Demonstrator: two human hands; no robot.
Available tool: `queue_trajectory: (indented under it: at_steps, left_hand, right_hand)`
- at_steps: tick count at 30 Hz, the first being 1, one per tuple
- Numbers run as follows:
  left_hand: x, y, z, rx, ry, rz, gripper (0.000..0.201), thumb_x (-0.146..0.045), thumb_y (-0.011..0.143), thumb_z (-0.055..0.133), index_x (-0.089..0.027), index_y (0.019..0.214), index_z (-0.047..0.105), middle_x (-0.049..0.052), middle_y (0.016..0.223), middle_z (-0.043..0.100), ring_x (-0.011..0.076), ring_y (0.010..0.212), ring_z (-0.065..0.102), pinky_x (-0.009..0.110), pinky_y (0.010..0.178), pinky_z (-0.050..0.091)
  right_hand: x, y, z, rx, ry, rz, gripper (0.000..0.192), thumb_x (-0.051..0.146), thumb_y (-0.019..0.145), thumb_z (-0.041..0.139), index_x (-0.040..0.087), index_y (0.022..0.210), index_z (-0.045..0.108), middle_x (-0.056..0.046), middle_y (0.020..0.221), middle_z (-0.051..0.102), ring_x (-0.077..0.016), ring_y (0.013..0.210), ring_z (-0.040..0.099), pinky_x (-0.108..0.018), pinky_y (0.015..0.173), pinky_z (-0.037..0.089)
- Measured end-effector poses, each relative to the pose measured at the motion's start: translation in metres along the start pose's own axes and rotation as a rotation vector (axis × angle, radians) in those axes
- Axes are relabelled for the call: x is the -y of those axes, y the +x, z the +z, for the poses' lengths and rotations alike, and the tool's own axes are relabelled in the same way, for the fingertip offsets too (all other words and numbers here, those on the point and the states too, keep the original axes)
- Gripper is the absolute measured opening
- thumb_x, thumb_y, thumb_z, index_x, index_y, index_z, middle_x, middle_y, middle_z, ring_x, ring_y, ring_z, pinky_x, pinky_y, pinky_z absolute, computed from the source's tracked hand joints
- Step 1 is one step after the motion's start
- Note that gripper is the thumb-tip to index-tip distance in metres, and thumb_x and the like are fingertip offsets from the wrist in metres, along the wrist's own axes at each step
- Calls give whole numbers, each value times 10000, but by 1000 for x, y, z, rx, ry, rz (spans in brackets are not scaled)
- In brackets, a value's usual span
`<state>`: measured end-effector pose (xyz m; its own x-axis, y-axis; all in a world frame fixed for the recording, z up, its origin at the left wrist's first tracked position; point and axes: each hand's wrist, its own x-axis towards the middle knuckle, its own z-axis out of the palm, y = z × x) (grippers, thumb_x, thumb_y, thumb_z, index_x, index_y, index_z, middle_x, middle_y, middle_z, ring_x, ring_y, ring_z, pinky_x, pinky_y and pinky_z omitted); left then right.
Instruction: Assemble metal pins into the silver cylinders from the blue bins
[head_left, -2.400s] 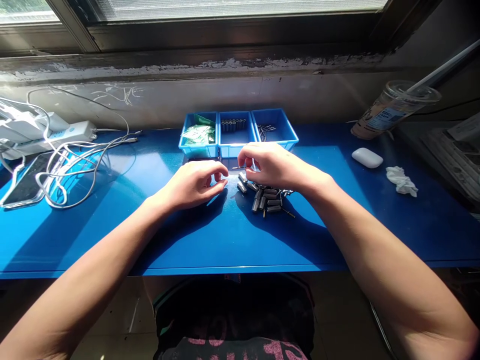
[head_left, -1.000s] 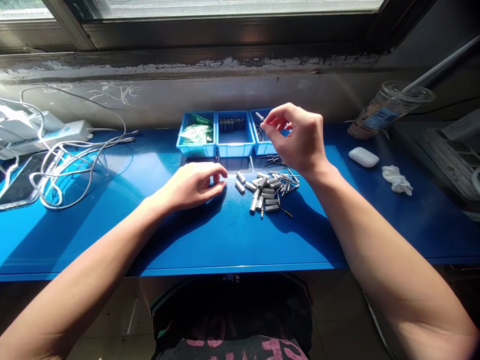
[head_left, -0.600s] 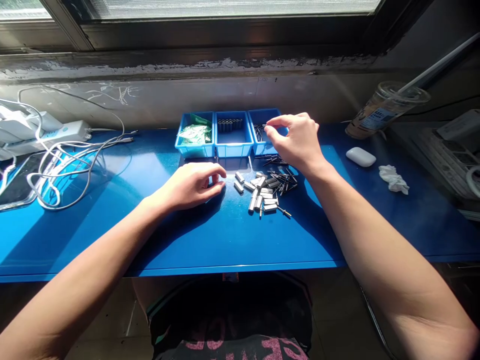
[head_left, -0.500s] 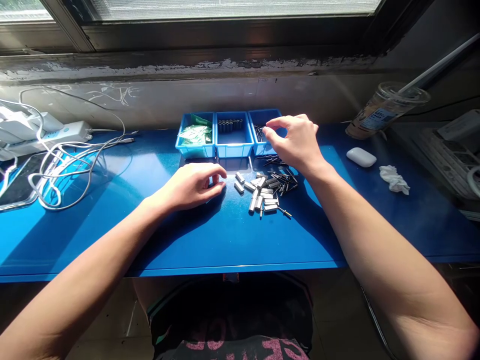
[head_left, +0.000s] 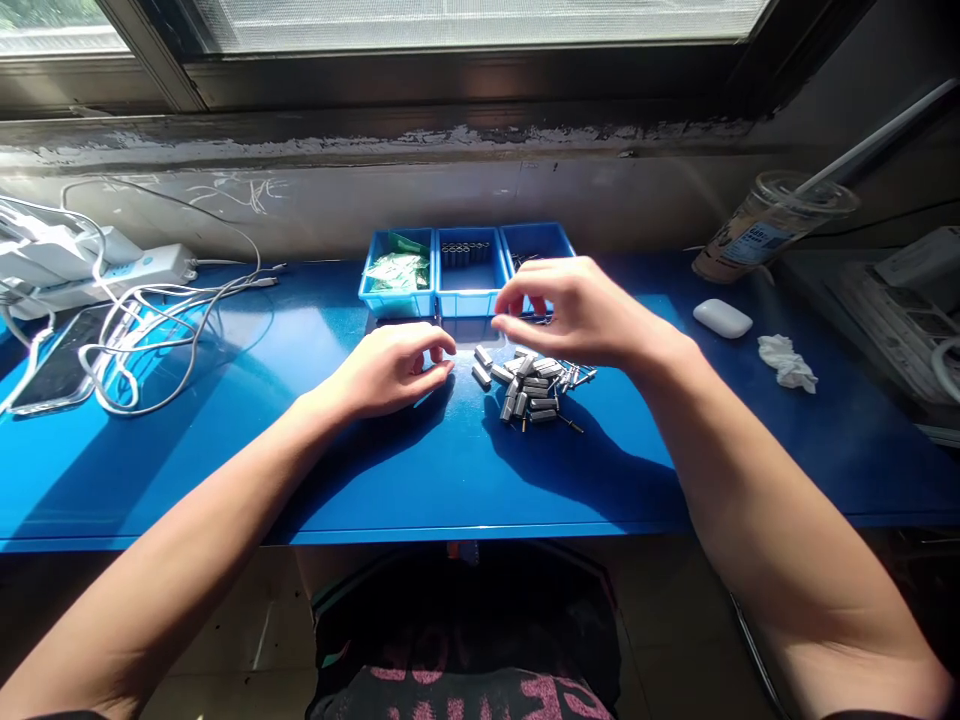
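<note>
Here, the blue label on the plastic cup (head_left: 759,238), well right of both hands, is too blurred to read. The right hand (head_left: 574,312) hovers, thumb and forefinger parted, over the far side of the piled metal hex standoffs (head_left: 517,388) and blind rivets (head_left: 577,376). Left of that pile, the left hand (head_left: 386,368) rests loosely curled on the blue tabletop (head_left: 420,480), fingertips slightly apart.

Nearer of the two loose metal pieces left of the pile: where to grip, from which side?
Probably pinch its long sides mid-length, from above and left: the nearer piece lies flat on the table, the farther piece close behind it and the pile on its right.
</note>
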<state>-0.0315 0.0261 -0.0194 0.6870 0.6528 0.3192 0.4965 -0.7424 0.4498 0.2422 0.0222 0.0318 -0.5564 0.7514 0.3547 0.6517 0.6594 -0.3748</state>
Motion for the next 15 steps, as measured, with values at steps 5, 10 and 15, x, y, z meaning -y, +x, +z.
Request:
queue_trajectory:
  at_steps: [5,10,15]
  left_hand:
    - [1,-1,-4,-126,15,33,184,-302,971,633,-154,1041,716,43,895,714,108,641,565,242,627,467]
    - [5,-1,-8,-135,28,27,170,-299,971,633,-158,1023,712,41,877,709,108,631,558,244,621,466]
    - [5,-2,-8,-124,42,29,167,-288,962,635,-160,1032,715,42,899,716,108,645,560,243,624,464]
  right_hand:
    - [14,-1,9,396,-45,54,398,543,872,765,219,1102,756,-72,1057,726,-223,856,640,-310,665,430]
    - [10,2,16,499,-52,51,283,412,886,769,226,1100,753,-70,1040,748,-235,909,658,-299,677,436]
    - [9,3,20,476,6,34,205,381,890,771,214,1007,754,-60,970,760,-206,825,665,-296,685,457]
